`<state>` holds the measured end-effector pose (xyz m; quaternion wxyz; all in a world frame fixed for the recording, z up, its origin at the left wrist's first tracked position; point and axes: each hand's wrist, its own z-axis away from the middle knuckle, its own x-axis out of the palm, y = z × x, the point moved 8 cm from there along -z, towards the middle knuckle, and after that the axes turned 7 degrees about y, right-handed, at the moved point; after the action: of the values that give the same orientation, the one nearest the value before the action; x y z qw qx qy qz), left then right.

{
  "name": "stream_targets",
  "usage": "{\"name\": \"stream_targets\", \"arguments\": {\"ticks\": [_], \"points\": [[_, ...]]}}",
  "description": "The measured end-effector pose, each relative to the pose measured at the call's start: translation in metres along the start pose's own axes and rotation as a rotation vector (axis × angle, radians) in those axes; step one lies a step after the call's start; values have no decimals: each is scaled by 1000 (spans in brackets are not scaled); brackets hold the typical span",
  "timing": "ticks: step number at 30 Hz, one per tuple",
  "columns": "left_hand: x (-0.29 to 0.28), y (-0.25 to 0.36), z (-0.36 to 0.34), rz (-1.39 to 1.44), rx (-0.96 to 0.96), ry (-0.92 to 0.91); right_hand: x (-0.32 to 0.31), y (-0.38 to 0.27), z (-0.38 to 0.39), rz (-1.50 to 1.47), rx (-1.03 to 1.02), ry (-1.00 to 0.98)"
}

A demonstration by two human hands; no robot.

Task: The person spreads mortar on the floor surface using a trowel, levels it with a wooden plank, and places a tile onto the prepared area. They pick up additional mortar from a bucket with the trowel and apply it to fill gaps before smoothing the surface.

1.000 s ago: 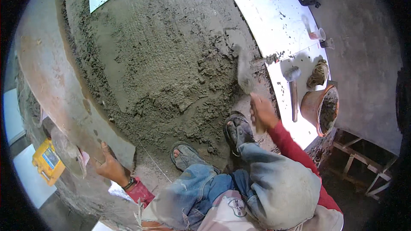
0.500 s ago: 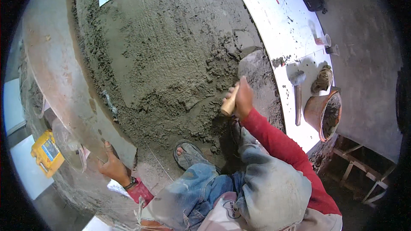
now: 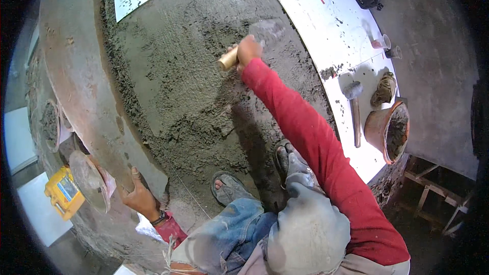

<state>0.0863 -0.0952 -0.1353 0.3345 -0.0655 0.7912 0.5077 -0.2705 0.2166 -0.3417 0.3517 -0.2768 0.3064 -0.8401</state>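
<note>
- right hand (image 3: 248,51), wrapped round wooden-handled grey trowel (image 3: 228,60), has swept to upper centre, seemingly spreading wet grey mortar (image 3: 188,76) farther
- left hand (image 3: 140,197) on curved grey-brown panel (image 3: 84,91), lower left; grip unclear

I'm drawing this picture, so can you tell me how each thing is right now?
Mortar: rough and lumpy near the feet, smoother farther away
Right hand: closed around the trowel's handle
Trowel: held
Left hand: touching the slab
Slab: stained
Mallet: lying down
Bucket: uncovered, grey mix inside
White board: spattered
Sandals: worn, dirty
</note>
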Motion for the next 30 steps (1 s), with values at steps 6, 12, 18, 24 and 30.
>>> {"name": "stream_targets", "arguments": {"ticks": [6, 12, 18, 24, 30], "points": [[-13, -3, -9, -130, 4, 16, -4, -48, -28, 1295, -472, -401], [-18, -32, -9, -266, -24, 12, -128, -99, 46, 2055, -910, -497], [-10, -11, -10, -145, -28, 11, -70, -164, -40, 2070, -1263, -376], [12, -10, 3, -42, -147, 5, -24, -139, -98, 1623, -640, -89], [5, -19, -1, 95, -233, 30, -1, -65, -1, 1592, -476, -505]]}}
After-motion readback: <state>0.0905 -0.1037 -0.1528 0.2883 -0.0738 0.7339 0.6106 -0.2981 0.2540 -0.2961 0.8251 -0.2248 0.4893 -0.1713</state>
